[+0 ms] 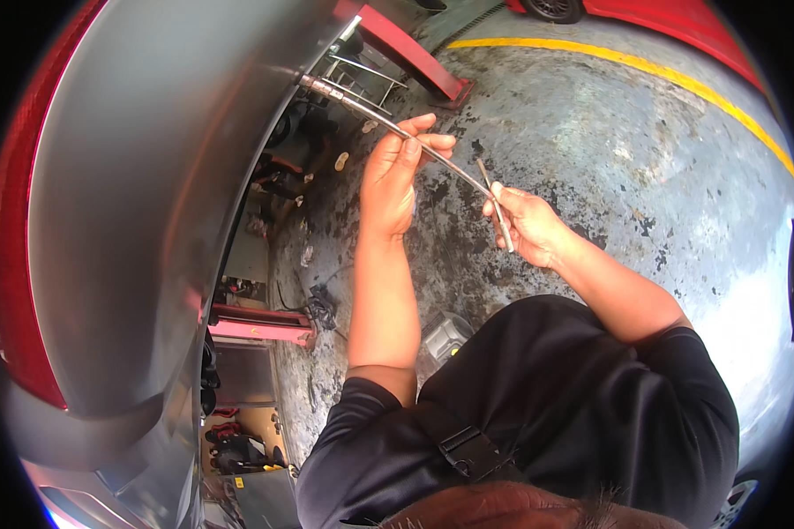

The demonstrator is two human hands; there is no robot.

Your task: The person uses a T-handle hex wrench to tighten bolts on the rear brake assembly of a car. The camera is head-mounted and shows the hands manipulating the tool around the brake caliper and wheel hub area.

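Observation:
A thin metal tube (362,108) runs out from under the grey car body (150,176) and curves down toward me. My left hand (393,172) is closed around the tube about midway along it. My right hand (525,220) grips a short slim metal tool (497,216) set against the tube's free end. Both arms are raised in front of my black shirt.
A red lift arm (415,53) lies on the stained concrete floor (609,150) beyond my hands. Another red lift arm (260,324) reaches under the car at left. A yellow floor line (679,79) and a red car (679,18) are far right. Tools lie under the car.

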